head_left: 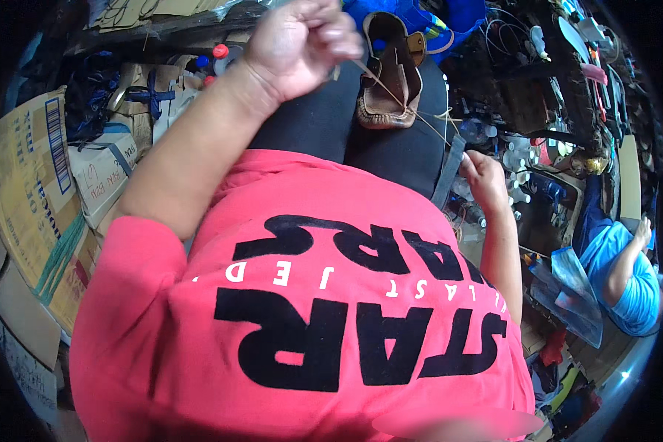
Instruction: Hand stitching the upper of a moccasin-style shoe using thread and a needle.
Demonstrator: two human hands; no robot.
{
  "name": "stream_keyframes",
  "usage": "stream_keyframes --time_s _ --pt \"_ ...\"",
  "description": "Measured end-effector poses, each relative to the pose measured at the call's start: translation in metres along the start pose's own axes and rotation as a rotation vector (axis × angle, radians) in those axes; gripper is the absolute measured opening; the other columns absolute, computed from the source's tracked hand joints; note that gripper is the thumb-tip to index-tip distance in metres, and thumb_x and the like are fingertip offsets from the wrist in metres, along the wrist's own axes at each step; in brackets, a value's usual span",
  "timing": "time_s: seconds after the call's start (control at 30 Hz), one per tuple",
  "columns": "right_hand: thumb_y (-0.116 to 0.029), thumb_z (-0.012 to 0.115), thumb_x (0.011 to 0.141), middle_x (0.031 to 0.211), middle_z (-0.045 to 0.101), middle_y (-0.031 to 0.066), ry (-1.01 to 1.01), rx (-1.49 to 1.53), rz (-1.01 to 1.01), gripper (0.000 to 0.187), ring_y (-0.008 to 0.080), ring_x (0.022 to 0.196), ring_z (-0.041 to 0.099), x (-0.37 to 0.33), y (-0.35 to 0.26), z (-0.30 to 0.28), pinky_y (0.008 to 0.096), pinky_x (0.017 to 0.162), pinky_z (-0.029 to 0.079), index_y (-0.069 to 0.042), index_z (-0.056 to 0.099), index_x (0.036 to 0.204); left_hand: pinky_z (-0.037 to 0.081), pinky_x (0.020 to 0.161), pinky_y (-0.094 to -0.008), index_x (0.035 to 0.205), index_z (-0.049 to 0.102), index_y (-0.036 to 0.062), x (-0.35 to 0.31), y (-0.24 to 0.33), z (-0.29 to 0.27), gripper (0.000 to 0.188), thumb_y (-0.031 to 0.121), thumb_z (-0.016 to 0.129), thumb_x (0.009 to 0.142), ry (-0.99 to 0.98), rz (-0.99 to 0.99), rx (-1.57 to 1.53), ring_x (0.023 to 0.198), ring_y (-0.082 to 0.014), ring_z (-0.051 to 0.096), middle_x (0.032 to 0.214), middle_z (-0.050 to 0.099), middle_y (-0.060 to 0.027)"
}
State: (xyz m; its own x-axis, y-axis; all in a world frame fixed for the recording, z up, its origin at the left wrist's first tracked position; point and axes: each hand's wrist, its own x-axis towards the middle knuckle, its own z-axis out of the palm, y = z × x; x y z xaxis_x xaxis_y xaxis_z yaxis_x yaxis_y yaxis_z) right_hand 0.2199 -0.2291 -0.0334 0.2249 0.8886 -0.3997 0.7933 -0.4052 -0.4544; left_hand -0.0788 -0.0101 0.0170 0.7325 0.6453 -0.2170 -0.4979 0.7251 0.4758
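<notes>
A brown leather shoe (372,103), its opening facing up and its toe pointing toward me, rests on my dark-trousered lap. Puckered stitching rims the toe. A thin thread (373,76) runs from the shoe's inner edge up to my left hand (298,48), which is raised left of the shoe with its fingers closed on it. From the toe, another length goes down right to my right hand (485,177), whose fingers are pinched together around it. Close by those fingers, a dark grey strap (449,168) lies over my right thigh; whether they touch it I cannot tell.
Cardboard boxes (33,199) are stacked at the left, near red-capped bottles (219,51). Several white bottles (518,158) crowd the right. Blue bags (457,18) lie beyond the shoe. A person in a blue shirt (630,276) sits at far right.
</notes>
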Motion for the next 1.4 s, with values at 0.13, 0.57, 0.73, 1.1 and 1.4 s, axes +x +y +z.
stream_keyframes --time_s 0.13,0.57,0.73,1.1,1.4 --pt "-0.036 0.053 0.093 0.065 0.054 0.0172 0.334 -0.207 -0.213 0.041 0.0376 0.065 0.056 -0.018 0.027 0.015 0.0452 0.058 0.043 -0.003 0.05 0.069 0.037 0.056 -0.0314 0.057 0.037 0.0156 -0.006 0.029 -0.049 0.038 0.025 0.05 0.091 0.126 -0.015 0.104 0.043 -0.0129 0.032 0.051 0.033 0.0009" --pt "-0.032 0.06 0.09 0.124 0.056 0.0092 0.547 0.68 0.172 0.043 0.0206 0.109 0.054 0.001 0.029 -0.02 0.0311 0.093 0.04 -0.006 0.056 0.125 0.048 0.079 -0.0306 0.093 0.066 0.0031 -0.026 0.002 -0.031 0.023 0.025 0.069 0.083 -0.076 0.626 1.772 0.085 -0.0178 0.061 0.085 0.062 -0.0062" --pt "-0.019 0.067 0.084 0.097 0.064 0.0082 0.278 0.139 -0.434 0.032 0.0198 0.091 0.061 0.034 -0.094 -0.035 0.0312 0.08 0.047 -0.007 0.064 0.113 0.05 0.071 -0.0408 0.1 0.06 0.0076 -0.03 -0.061 -0.003 0.034 0.025 0.073 0.074 -0.371 0.46 1.994 0.079 -0.0323 0.062 0.091 0.058 -0.0123" --pt "-0.038 0.068 0.079 0.091 0.067 0.011 0.093 -0.221 -0.27 0.042 0.0328 0.079 0.064 0.064 -0.146 -0.026 0.0435 0.073 0.048 -0.013 0.06 0.113 0.049 0.068 -0.0401 0.091 0.055 0.0084 -0.037 -0.066 -0.015 0.023 0.016 0.067 0.073 -0.333 0.624 2.033 0.073 -0.0284 0.062 0.081 0.057 -0.0089" --pt "-0.026 0.073 0.076 0.08 0.059 0.0142 0.358 -0.142 -0.456 0.031 0.0318 0.07 0.058 0.035 -0.133 -0.018 0.04 0.062 0.045 -0.006 0.058 0.094 0.047 0.071 -0.0434 0.088 0.057 0.0039 -0.017 -0.054 0.001 0.024 0.024 0.066 0.078 -0.284 0.38 1.669 0.08 -0.0348 0.061 0.079 0.06 -0.0148"
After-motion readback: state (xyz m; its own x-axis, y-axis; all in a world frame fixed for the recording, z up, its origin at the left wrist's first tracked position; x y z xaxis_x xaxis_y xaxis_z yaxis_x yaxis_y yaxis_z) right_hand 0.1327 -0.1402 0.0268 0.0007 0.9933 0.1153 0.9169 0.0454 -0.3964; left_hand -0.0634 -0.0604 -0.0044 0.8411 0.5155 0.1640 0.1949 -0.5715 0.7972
